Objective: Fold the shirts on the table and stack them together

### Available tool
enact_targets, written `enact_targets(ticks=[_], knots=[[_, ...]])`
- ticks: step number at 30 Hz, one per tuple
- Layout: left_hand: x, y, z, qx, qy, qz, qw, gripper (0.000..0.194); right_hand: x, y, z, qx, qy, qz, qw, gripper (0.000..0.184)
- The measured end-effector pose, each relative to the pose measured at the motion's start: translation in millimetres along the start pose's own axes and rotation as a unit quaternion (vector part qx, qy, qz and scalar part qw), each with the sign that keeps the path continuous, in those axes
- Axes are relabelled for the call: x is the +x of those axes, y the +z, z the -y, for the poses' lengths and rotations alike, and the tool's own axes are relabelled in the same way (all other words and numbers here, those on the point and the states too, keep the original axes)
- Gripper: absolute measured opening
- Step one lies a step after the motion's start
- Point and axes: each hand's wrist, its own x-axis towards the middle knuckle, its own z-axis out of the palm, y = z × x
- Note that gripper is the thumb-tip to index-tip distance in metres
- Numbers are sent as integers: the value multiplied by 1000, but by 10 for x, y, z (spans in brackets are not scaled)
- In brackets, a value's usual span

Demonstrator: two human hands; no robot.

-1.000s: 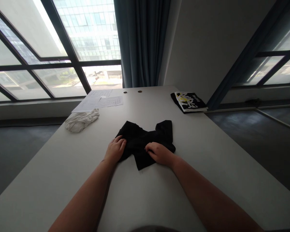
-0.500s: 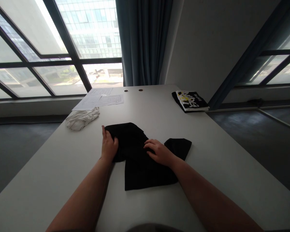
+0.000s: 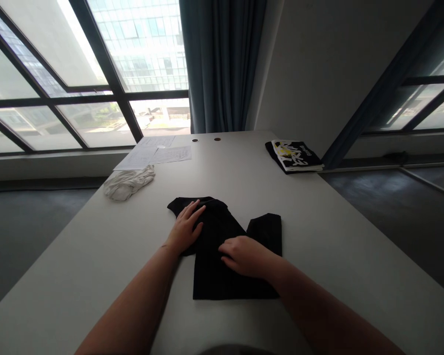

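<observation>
A black garment (image 3: pixel 222 231) lies partly spread on the white table (image 3: pixel 318 236) in front of me. My left hand (image 3: pixel 185 229) rests flat on its upper left part, fingers stretched out and pointing away. My right hand (image 3: pixel 244 255) lies palm down on the middle of the cloth, fingers extended to the left, pressing it to the table. One short flap of the garment sticks out to the right of my right hand.
A crumpled white cloth (image 3: pixel 128 181) lies at the table's left edge. Behind it are sheets of paper (image 3: pixel 153 153). A folded black item with a white and yellow print (image 3: pixel 294 155) sits at the far right corner. Windows and a curtain stand beyond.
The bunched garment has been spread and laid flatter. Its right flap has drawn in toward the centre. My left hand turned from gripping the edge to lying flat; my right hand slid nearer.
</observation>
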Motion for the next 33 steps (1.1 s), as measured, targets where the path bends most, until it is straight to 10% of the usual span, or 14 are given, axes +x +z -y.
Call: enact_targets(ticks=[5,14,19,25,28,33], knots=[[-2,49,36,-36,-34,48,998,49,-1,56,135,-9,44,42,998,19],[18,-19,28,67,-167,20,983,45,-16,-21,-498,17,324,-17,946,28],[7,-53,-68,110,-195,14,975,42,7,75,-510,37,261,-37,964,21],[-16,48,-83,55,-29,47,997,59,74,167,-459,40,126,-66,989,13],[-21,106,-52,61,-87,80,991,73,84,171,-483,47,125,-103,986,11],[-7,84,-32,67,-136,19,988,29,84,135,-502,82,193,-152,966,6]])
